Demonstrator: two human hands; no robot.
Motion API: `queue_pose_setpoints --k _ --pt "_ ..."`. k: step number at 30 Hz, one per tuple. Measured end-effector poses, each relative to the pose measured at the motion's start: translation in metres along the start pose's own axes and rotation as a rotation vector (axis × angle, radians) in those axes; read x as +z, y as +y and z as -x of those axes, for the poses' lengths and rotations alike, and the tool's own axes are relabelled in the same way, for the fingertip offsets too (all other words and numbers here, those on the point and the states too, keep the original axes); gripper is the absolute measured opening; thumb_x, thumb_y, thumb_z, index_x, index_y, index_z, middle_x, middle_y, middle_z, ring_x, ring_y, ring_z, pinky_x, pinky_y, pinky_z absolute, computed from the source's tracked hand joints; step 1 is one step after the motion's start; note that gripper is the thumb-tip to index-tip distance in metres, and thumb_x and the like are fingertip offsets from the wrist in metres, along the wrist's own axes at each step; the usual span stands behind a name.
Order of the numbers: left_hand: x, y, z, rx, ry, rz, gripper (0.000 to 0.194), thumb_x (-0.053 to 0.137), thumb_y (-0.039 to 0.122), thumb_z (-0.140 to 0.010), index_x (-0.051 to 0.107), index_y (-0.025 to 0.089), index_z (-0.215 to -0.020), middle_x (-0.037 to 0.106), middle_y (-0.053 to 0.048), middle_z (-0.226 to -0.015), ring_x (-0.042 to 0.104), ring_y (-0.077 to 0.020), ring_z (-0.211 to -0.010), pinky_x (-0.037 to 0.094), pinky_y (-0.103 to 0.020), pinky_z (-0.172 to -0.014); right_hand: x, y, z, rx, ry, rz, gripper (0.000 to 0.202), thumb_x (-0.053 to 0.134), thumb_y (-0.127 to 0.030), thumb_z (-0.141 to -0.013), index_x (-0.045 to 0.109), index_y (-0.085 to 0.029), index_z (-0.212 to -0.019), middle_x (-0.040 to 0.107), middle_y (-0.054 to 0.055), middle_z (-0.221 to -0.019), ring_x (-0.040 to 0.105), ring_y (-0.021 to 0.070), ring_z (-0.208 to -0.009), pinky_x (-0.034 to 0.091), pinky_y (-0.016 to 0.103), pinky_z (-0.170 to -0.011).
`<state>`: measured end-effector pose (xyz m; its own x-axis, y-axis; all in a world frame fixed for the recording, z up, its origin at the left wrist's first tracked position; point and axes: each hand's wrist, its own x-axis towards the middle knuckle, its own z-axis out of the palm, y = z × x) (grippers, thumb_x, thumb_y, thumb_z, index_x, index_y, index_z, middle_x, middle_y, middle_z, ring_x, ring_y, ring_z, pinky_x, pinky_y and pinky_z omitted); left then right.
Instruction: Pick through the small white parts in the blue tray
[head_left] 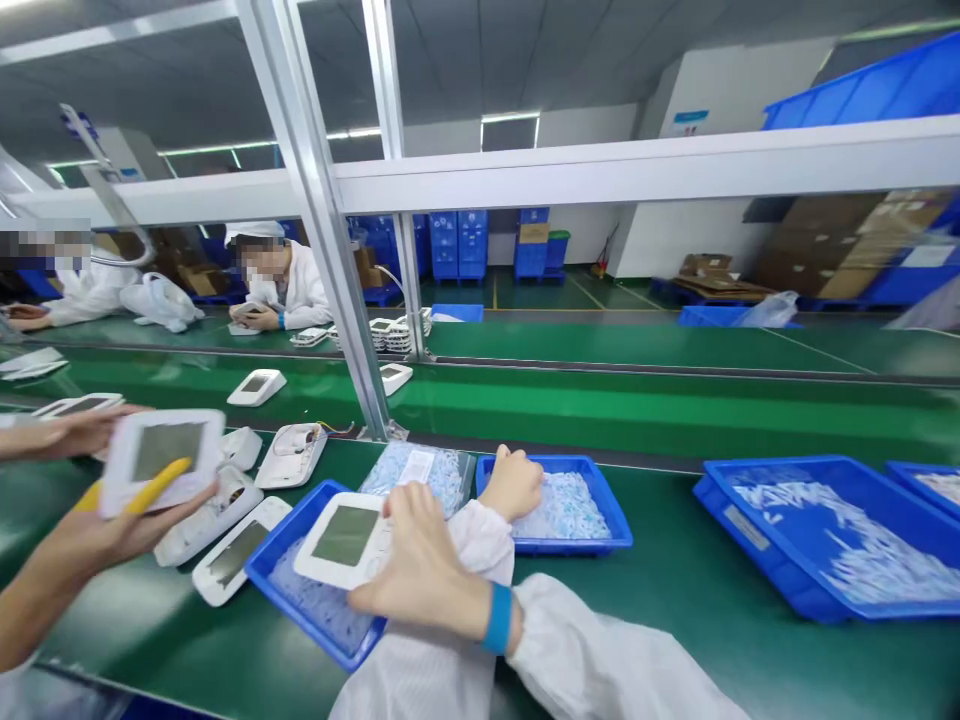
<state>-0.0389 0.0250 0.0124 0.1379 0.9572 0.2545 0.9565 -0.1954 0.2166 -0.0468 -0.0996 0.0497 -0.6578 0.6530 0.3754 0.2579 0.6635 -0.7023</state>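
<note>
My right hand (420, 560) crosses over my left forearm and grips a white device with a grey-green display (346, 533) by its right edge. The device is tilted above a blue tray of small pale pieces (330, 640). My left hand (514, 484) is at the left side of another blue tray (577, 546), which holds small light-blue and white pieces. Its fingers are curled closed, and their tips are hidden. A clear bag of similar pieces (405, 470) lies between the two trays.
At left, a co-worker's hands (112, 530) with yellow finger covers hold another white device (161, 455). Several housings (292, 455) lie nearby. A metal post (330, 240) rises before the green conveyor (600, 405). Large blue trays (787, 590) stand at right.
</note>
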Motion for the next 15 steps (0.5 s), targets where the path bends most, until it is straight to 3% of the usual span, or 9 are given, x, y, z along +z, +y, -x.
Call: queue_pose_setpoints --k 3,7,11,15 --pt "0.007 -0.001 -0.006 0.081 -0.051 -0.027 0.024 0.045 0.026 -0.089 0.063 0.012 -0.080 0.064 -0.007 -0.079 0.057 -0.0204 -0.090 0.042 -0.044 -0.086 0.031 -0.024 -0.025 -0.074 -0.050 0.121 0.068 0.077 -0.047 -0.038 0.044 -0.019 -0.091 0.047 0.006 -0.096 0.044 0.0258 -0.088 0.040 0.040 -0.076" --pt "0.009 -0.005 -0.007 0.106 -0.045 -0.050 0.028 0.040 0.021 -0.087 0.065 0.013 -0.076 0.065 -0.011 -0.076 0.056 -0.0220 -0.088 0.036 -0.042 -0.082 0.074 -0.044 -0.059 -0.084 -0.019 0.146 0.077 0.071 -0.058 -0.043 0.045 -0.015 -0.102 0.048 0.011 -0.102 0.044 0.0280 -0.091 0.038 0.043 -0.079" --pt "0.010 -0.007 -0.007 0.130 -0.046 -0.077 0.028 0.039 0.021 -0.086 0.065 0.014 -0.077 0.065 -0.010 -0.076 0.055 -0.0219 -0.088 0.033 -0.040 -0.080 0.111 -0.038 -0.073 -0.140 -0.031 0.184 0.076 0.073 -0.054 -0.046 0.047 -0.012 -0.104 0.050 0.013 -0.104 0.045 0.0297 -0.095 0.034 0.047 -0.087" --pt "0.015 -0.008 -0.009 0.162 -0.042 -0.090 0.027 0.040 0.018 -0.084 0.066 0.012 -0.078 0.064 -0.012 -0.076 0.054 -0.0230 -0.089 0.031 -0.041 -0.080 0.132 -0.017 -0.080 -0.079 -0.049 0.134 0.079 0.073 -0.057 -0.045 0.047 -0.011 -0.104 0.053 0.013 -0.101 0.047 0.0293 -0.093 0.033 0.048 -0.088"
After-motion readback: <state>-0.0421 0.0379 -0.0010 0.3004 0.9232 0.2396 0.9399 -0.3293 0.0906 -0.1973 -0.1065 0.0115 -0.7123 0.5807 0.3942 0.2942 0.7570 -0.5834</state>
